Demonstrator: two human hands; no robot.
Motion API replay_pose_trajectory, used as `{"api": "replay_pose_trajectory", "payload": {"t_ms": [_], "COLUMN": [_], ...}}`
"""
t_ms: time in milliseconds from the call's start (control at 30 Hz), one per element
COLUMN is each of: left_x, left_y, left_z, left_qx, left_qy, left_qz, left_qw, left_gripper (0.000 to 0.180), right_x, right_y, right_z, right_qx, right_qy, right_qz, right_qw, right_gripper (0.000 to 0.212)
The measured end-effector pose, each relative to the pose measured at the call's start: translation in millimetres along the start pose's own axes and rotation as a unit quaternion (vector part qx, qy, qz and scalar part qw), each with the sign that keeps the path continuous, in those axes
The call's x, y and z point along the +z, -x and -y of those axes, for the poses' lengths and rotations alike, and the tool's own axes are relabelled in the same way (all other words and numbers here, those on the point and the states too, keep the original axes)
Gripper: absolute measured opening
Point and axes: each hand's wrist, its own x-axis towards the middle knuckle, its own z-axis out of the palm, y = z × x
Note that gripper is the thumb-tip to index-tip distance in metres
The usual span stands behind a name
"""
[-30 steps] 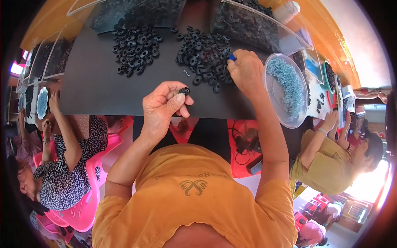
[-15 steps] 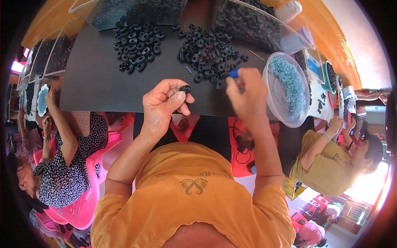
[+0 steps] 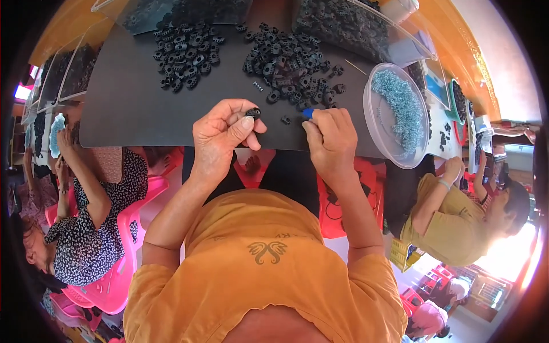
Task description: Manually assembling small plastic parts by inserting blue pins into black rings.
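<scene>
Two forearms point(image 3: 182, 211) angled inward, fingers point(image 3: 326, 127) curled

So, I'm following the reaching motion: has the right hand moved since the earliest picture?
Yes. Judged against the clear round bowl, the right hand has moved toward the person's body.

Small-parts workshop, seemingly: black parts point(image 3: 280, 63) heaped on dark counter point(image 3: 126, 114), upper centre; tub point(image 3: 384, 128) of tiny pale-blue pieces point(image 3: 404, 108), right; co-worker point(image 3: 94, 246) on pink chair point(image 3: 130, 246), far left; another co-worker point(image 3: 449, 223), far right.
</scene>
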Motion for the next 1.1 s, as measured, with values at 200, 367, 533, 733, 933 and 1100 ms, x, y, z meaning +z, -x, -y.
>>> {"api": "replay_pose_trajectory", "payload": {"t_ms": [200,367,533,733,933,1100], "left_x": [1,2,0,0,0,0], "left_y": [-1,0,1,0,0,0], "left_z": [-1,0,0,1,1,0], "left_qx": [0.004,0.004,0.003,0.016,0.015,0.017], "left_qy": [-0.006,0.000,0.002,-0.008,-0.002,-0.013], "left_qz": [0.000,0.007,0.004,0.009,0.007,0.003], "left_qw": [1.000,1.000,1.000,1.000,1.000,1.000], "left_gripper": [0.017,0.017,0.018,0.018,0.019,0.019], "right_x": [2,10,14,20,20,21], "right_y": [-4,-8,-11,-13,-16,-18], "right_z": [9,13,21,20,24,23], "right_qx": [-0.017,-0.052,-0.073,-0.147,-0.168,-0.200], "right_qy": [-0.005,0.082,0.096,0.115,0.127,0.127], "right_qz": [0.019,0.053,0.064,0.064,0.089,0.113], "right_qw": [1.000,0.994,0.991,0.980,0.974,0.965], "right_gripper": [0.025,0.021,0.018,0.017,0.016,0.015]}}
